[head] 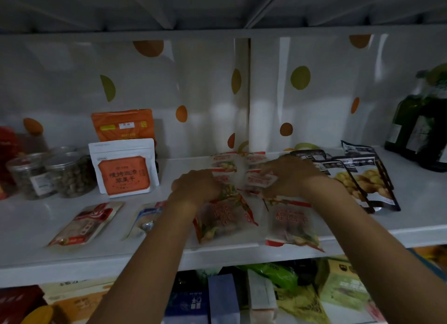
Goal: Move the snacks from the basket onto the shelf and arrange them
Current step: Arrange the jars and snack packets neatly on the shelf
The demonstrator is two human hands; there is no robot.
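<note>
A: L hand point(193, 185)?
B: Fingers curled on top edge of red snack packet point(223, 218), just rt of white pouch point(124, 169). Prob. squaring it to shelf point(145, 258) front.
A: R hand point(287, 176)?
B: On small packets point(260, 178), further rt of pouch. Can't tell if gripping; looks like lining up a row.

Centre frame, white shelf point(29, 229): left hand point(193, 185) curls over the top of the front-left packet point(225, 219). Right hand point(287, 176) rests, fingers extended, on a rear packet point(257, 179). Front-right packet point(292, 223) lies flat beside. Black pouches point(362, 178) right; white-orange pouch point(123, 171) and jars point(70, 176) left.
</note>
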